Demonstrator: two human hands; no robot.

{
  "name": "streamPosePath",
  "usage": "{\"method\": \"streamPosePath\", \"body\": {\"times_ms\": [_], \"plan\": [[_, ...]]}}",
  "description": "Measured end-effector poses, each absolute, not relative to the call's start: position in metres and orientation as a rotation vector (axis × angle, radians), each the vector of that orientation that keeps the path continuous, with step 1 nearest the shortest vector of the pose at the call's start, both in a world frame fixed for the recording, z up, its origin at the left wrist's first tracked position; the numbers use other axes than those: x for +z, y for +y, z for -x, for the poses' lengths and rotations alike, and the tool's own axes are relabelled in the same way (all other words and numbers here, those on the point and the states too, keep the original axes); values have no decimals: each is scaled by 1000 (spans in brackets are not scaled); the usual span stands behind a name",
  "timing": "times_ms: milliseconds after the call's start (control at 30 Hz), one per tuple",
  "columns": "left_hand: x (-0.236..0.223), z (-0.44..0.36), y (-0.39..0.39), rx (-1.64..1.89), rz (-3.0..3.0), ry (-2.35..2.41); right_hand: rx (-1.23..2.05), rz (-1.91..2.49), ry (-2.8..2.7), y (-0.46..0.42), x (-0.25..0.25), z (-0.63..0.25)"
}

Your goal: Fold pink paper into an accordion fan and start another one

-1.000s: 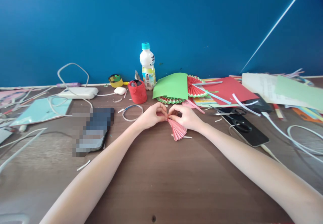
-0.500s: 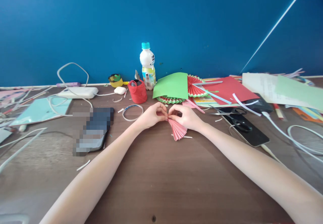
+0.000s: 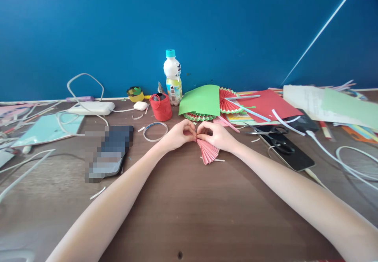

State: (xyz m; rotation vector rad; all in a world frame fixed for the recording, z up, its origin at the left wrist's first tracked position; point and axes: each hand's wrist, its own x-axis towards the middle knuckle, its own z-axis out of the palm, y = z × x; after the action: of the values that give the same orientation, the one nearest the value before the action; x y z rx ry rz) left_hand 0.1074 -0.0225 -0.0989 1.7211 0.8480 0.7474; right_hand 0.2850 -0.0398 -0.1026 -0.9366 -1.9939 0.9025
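Observation:
Both of my hands meet over the middle of the table around a pink pleated paper fan (image 3: pixel 208 152). The fan's folds spread downward, and its gathered end sits between my fingertips. My left hand (image 3: pixel 180 135) is closed, thumb and forefinger pinching at the gathered tip. My right hand (image 3: pixel 217 137) pinches the same narrow end from the other side, its fingers covering part of the pleats. Whatever else may lie between the fingertips is hidden. Just beyond my hands is a green paper sheet (image 3: pixel 199 101), with a red pleated paper rosette (image 3: pixel 228 100) beside it.
Scissors (image 3: pixel 274 131) lie over a black phone (image 3: pixel 291 154) at right. Another phone (image 3: pixel 113 152) and a roll of tape (image 3: pixel 155 131) are at left. A bottle (image 3: pixel 173 77) and a red roll (image 3: pixel 161 107) stand at the back. White cables (image 3: pixel 339 163) and paper scraps surround the work area.

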Motion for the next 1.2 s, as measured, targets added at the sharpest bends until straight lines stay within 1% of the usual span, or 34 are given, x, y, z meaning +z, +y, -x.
{"method": "streamPosePath", "body": {"times_ms": [367, 633, 900, 1200], "plan": [[-100, -107, -22, 765, -1721, 833, 913, 905, -1983, -40, -101, -285], [-98, -108, -23, 774, -1696, 845, 803, 935, -2019, -40, -101, -283], [-98, -107, -23, 768, -1705, 876, 947, 951, -2005, -38, -102, -286], [-99, -107, -22, 770, -1715, 848, 1002, 952, -2038, -37, -101, -289]]}}
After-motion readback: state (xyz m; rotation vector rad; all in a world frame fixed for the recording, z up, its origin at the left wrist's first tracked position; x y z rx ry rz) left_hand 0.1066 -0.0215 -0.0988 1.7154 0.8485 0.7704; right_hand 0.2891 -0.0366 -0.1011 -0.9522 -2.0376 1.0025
